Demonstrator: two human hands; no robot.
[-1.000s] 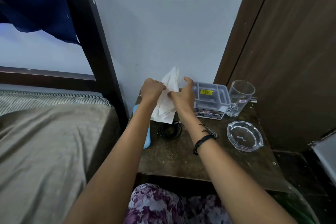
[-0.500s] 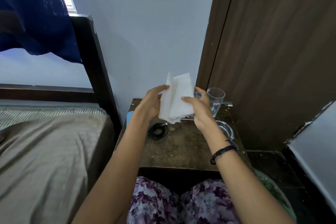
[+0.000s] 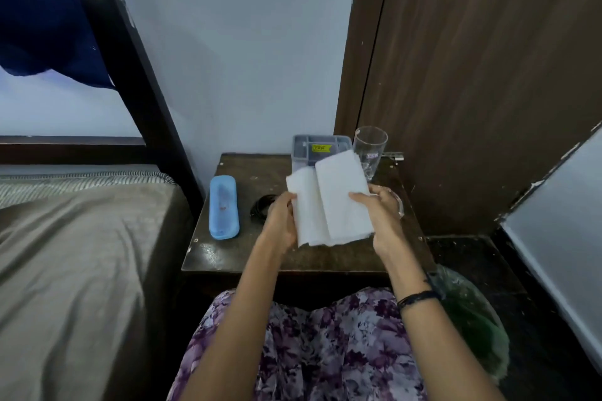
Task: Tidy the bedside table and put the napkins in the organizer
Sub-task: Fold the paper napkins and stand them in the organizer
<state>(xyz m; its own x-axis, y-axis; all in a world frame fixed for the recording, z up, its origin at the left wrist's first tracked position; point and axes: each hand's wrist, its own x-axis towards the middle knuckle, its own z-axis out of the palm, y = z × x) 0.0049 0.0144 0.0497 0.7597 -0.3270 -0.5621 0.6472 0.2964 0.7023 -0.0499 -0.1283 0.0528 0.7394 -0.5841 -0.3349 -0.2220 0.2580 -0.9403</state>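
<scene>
White napkins (image 3: 329, 202) are held up over the dark bedside table (image 3: 267, 257), folded like an open booklet. My left hand (image 3: 280, 221) grips their left edge and my right hand (image 3: 381, 215) grips the right edge. Behind them at the table's back stands a grey plastic organizer (image 3: 312, 148) with a yellow label; its front is hidden by the napkins.
A blue case (image 3: 223, 207) lies at the table's left side. A coiled black cable (image 3: 260, 205) shows beside my left hand. A tall glass (image 3: 369, 150) stands at the back right, and a glass ashtray (image 3: 399, 205) peeks out behind my right hand. The bed (image 3: 71, 254) is left, a green bag (image 3: 469, 312) right.
Both hands have drawn the napkins away from the wall and toward me, and the crumpled sheets are now held flat and folded. The blue case has come into full view.
</scene>
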